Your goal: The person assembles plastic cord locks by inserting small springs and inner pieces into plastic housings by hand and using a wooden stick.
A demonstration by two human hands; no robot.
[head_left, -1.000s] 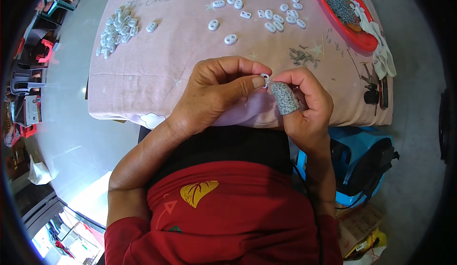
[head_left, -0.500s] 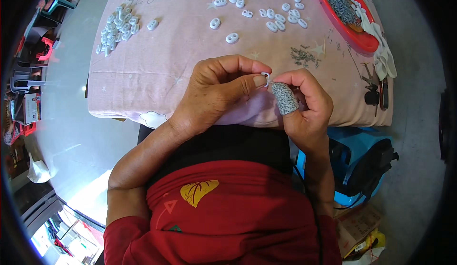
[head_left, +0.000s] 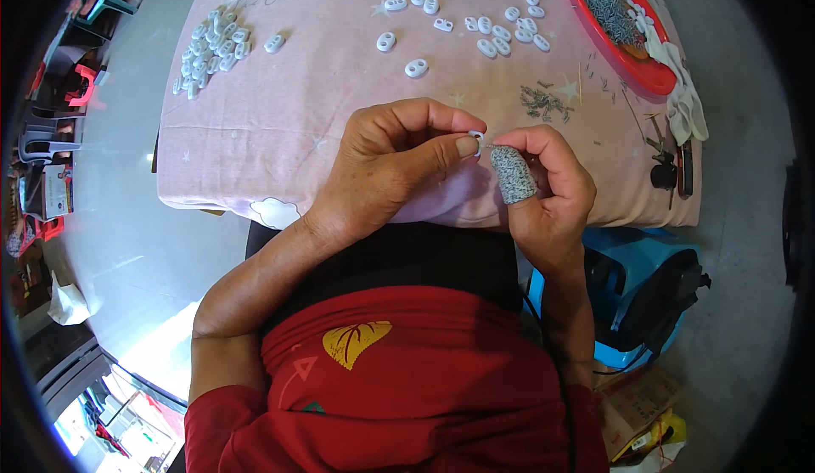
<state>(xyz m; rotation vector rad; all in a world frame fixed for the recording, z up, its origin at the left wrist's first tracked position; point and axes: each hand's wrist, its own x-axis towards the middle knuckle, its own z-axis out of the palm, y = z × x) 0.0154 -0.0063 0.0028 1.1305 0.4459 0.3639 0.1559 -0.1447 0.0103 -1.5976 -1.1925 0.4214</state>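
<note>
Between its thumb and forefinger, my left hand (head_left: 386, 163) grips a small white two-hole plastic piece (head_left: 478, 137) above the table's near edge. Close to its right side, my right hand (head_left: 552, 171) is closed in a pinch. A thin, tiny metal piece (head_left: 490, 144) shows at the right fingertips, partly hidden. A grey knitted cover (head_left: 513, 176) wraps the right thumb. Beyond the hands lie loose white two-hole pieces (head_left: 416, 68), and a heap of like pieces (head_left: 212, 48) is at the left. Small grey metal bits (head_left: 545, 101) lie scattered beyond my right hand.
A red tray (head_left: 651, 85) at the far right holds a mass of small metal parts (head_left: 604, 8) and white pieces. White gloves (head_left: 686, 112) hang by its rim. Keys (head_left: 662, 137) and a dark-handled tool (head_left: 684, 170) lie at the right edge of the pink-covered table (head_left: 246, 133).
My right hand has drawn slightly to the right, widening the gap to the white piece. The left hand keeps its grip almost unmoved.
</note>
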